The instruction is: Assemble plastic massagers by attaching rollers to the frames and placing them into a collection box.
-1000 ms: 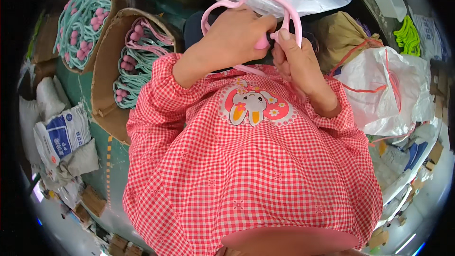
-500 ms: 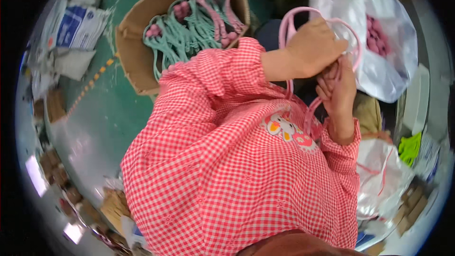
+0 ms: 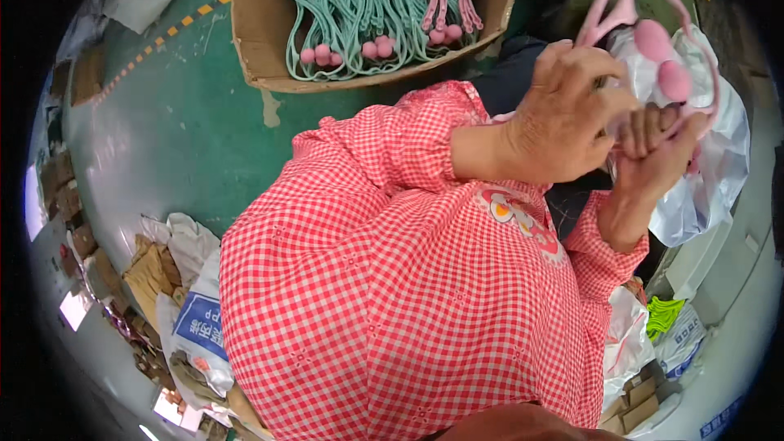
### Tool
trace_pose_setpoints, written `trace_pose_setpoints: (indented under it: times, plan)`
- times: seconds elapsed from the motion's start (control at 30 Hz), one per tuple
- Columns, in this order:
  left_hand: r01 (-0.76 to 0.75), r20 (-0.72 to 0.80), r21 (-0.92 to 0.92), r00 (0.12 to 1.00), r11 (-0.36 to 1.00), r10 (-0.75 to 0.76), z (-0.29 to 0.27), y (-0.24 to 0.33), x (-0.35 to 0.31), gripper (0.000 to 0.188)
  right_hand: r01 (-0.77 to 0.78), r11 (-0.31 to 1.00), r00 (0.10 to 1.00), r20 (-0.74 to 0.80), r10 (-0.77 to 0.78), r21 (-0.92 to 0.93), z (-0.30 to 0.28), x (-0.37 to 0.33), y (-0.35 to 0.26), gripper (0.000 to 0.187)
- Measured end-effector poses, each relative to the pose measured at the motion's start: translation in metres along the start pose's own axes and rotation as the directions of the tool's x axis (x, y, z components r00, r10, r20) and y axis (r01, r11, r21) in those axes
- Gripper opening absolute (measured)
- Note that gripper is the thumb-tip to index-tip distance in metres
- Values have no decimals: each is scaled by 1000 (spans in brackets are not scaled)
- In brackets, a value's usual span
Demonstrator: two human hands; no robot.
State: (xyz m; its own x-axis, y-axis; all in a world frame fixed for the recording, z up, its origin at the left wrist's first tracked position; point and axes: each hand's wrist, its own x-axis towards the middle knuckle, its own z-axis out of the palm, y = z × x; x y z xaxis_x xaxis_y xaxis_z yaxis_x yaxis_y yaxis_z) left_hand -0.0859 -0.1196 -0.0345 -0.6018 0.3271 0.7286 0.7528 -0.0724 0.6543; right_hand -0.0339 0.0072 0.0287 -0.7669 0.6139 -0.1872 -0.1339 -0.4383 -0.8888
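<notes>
Green floor (image 3: 196,135) spreads across the left of the frame. In the cardboard carton (image 3: 255,28), upper centre, lie teal cord pieces (image 3: 367,12) and a few pink cord pieces (image 3: 467,2), balls attached; I judge these done. The piece in work, a pink strap (image 3: 624,15), is upper right, in front of a white plastic bag (image 3: 725,167). I judge it unfinished; remaining steps unclear. Strap: flat, smooth, forked near the top, bowed into a loop; two pink balls (image 3: 652,40) show inside. My right hand (image 3: 656,151) has its fingers curled tightly round the strap's lower part. My left hand (image 3: 566,118) is blurred, fingers half-bent and spread; cannot tell whether it grips anything.
</notes>
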Motion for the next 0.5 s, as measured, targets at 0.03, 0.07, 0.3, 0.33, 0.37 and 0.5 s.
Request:
trace_pose_setpoints:
  times: [0.03,0.07,0.3,0.33,0.37,0.5]
  plan:
    - [8,2,-10,1000,1000,-8,-7,-4,0,49,-11,999,999,34,12,-37,-5,3,-9,44]
    - [48,-25,-14,999,999,-48,-13,-12,0,53,-18,999,999,33,19,-41,-9,5,-8,44]
    - [-458,-32,361,864,812,502,-118,-20,78,35,510,431,819,573,23,-745,44,-19,6,26]
    - [-433,249,189,889,881,384,-123,-26,64,55,566,396,751,650,114,-723,46,-15,13,27]
    - [-434,249,177,888,883,387,-129,-29,55,55,616,361,678,705,208,-700,49,-11,18,29]
    - [-43,580,155,813,987,-56,-163,-47,47,32,712,206,642,741,196,-671,59,-4,25,33]
